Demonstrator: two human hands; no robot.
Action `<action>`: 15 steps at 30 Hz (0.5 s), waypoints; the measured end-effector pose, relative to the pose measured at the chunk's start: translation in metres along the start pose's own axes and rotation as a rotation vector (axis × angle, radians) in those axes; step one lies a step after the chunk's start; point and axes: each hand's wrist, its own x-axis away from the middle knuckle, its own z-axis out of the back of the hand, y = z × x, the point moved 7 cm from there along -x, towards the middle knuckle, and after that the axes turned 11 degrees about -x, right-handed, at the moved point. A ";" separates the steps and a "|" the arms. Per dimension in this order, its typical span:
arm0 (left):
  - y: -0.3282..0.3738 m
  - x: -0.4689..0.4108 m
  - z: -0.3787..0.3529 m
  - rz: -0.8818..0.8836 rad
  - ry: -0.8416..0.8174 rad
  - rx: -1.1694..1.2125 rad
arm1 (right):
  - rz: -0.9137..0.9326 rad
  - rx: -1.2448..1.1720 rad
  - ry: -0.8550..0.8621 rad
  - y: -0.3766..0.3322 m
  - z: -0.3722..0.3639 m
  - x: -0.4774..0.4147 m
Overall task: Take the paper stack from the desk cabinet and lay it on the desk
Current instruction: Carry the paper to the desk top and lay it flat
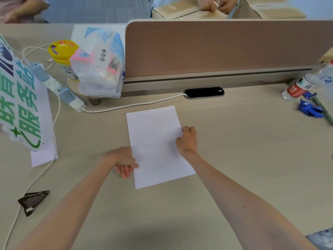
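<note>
Paper stack (pixel 156 147) lies in the middle of the frame on the pale wood-grain desk (pixel 243 150), flat as far as the view shows, its long sides running slightly aslant from upper left to lower right. The left hand (pixel 122 162) is at the stack's left edge toward the lower corner, its thumb on top of the sheets and its fingers curled beneath or beside the edge, so it looks to be pinching the paper. The right hand (pixel 187 139) is at the right edge near the upper half, fingers curled and pressed together against the border, thumb on the top sheet; whether it grips the edge or only steadies it cannot be told.

The step in hand seems to be the last one: the stack is already out on the desk and is being set down or squared. The desk cabinet is not in view.

The next move, by my judgement, calls for both hands to let go without dragging the top sheets, sliding out sideways so the pile stays aligned. The white power cable (pixel 133 105) runs just above the stack in the frame, and the black binder clip (pixel 32 201) lies well apart at lower left; neither obstructs it.
</note>
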 end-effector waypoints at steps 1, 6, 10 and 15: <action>0.001 0.002 0.012 -0.018 0.130 0.021 | 0.036 0.014 0.014 -0.002 0.001 0.001; 0.017 0.021 0.049 -0.076 0.959 -0.178 | 0.282 0.118 0.048 -0.014 0.000 0.010; 0.040 0.008 0.033 -0.342 1.242 -0.387 | 0.511 0.322 -0.063 -0.022 -0.022 0.010; 0.048 -0.023 0.007 -0.343 1.136 -0.574 | 0.592 0.484 -0.224 -0.005 -0.050 0.010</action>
